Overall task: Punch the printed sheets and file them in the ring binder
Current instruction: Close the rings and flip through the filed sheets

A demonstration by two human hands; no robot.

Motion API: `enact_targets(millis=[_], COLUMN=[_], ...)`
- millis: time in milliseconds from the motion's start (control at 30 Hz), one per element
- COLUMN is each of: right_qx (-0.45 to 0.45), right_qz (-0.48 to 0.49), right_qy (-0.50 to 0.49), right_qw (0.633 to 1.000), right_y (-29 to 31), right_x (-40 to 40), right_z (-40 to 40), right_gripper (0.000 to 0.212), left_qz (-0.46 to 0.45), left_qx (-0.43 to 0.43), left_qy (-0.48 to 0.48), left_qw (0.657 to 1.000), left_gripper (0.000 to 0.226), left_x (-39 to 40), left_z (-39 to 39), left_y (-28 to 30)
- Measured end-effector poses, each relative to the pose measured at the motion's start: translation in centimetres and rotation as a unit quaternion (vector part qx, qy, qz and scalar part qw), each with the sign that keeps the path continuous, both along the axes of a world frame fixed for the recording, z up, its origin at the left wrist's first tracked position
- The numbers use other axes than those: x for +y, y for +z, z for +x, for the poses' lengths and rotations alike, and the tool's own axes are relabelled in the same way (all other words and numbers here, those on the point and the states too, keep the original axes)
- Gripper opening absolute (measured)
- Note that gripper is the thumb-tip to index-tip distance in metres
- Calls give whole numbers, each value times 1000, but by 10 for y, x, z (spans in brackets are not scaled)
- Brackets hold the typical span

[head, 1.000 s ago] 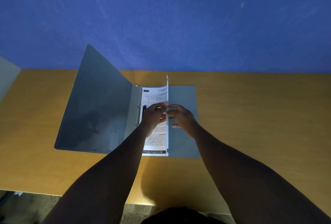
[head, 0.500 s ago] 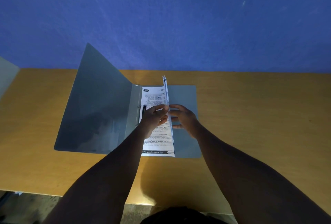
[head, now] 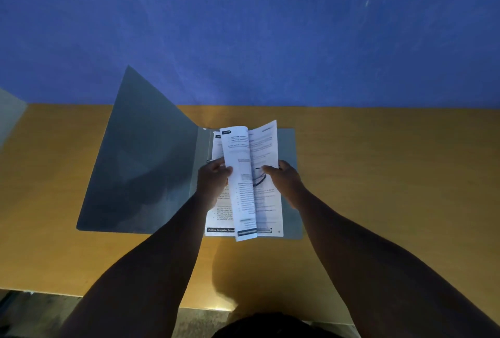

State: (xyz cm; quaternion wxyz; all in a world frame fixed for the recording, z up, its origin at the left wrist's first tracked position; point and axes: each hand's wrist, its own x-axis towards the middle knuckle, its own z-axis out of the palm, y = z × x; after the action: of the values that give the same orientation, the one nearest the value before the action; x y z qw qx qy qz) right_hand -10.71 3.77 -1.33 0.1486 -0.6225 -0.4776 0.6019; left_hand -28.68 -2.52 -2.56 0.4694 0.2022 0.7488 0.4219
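A grey ring binder (head: 140, 164) lies open at the centre of the frame on a yellow-brown desk (head: 378, 175), its left cover tilted up toward the blue wall (head: 243, 26). On its right half lie the printed sheets (head: 221, 218). Above them, a lifted bundle of sheets (head: 251, 153) is spread in a V. The left hand (head: 212, 181) pinches the bundle's left leaf at its edge; the right hand (head: 285, 179) grips the right leaf, thumb on the print. Both forearms reach in from the bottom of the frame.
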Motion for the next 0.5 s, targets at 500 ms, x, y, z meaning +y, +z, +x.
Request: enact_targets(millis=[500], right_qx=[-77], right_qz=[39], right_qy=[-40], right_qw=[995], right_y=[-3], right_x=[-2], right_z=[2], right_gripper=[68], left_qz=[-8], left_qx=[20], left_qy=[-19], left_qw=[1000], left_gripper=[48], left_x=[-8], left_z=[-44], left_y=[13])
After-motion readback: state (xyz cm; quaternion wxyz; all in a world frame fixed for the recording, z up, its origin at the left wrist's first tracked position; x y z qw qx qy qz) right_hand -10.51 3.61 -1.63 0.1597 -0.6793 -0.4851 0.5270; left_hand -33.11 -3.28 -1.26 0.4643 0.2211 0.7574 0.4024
